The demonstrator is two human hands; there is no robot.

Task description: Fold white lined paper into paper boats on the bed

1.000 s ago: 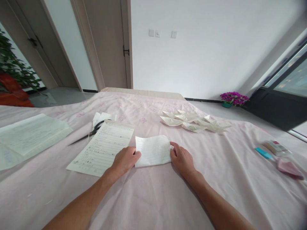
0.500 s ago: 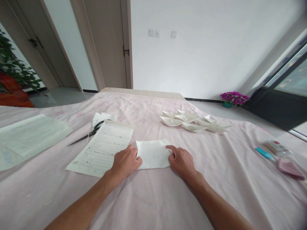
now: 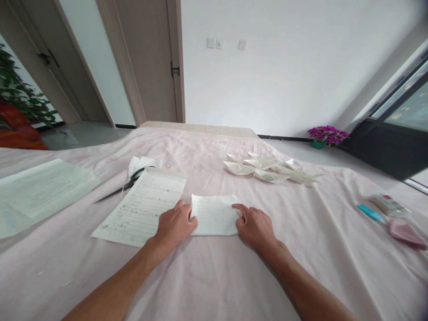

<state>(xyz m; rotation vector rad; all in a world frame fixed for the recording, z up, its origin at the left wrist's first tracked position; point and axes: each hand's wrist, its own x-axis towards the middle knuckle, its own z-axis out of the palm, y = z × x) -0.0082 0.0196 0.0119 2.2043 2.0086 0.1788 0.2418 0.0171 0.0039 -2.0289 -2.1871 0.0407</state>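
Note:
A folded sheet of white paper (image 3: 215, 216) lies on the pink cloth between my hands. At its left edge, my left hand (image 3: 176, 221) is closed with the thumb and curled fingers gripping the paper. My right hand (image 3: 256, 226) pinches the right edge, its index finger stretched along the upper right part. Just left of my left hand, a lined handwritten sheet (image 3: 143, 209) lies flat. Scissors with black handles (image 3: 133, 179) are partly covered by that sheet, beside a white crumpled piece (image 3: 142, 163). Several folded paper boats (image 3: 264, 166) stand grouped farther off to the right.
A pink flowered cloth (image 3: 214, 276) covers the surface. More written sheets (image 3: 40, 191) lie at far left. On the right are a blue object (image 3: 369, 212), a clear packet (image 3: 388, 205) and a pink item (image 3: 406, 232). Purple flowers (image 3: 327, 135) stand on the floor beyond.
Very little differs. The folded paper and my right hand have shifted slightly to the right, and the paper's top edge looks straighter. Both hands keep their hold.

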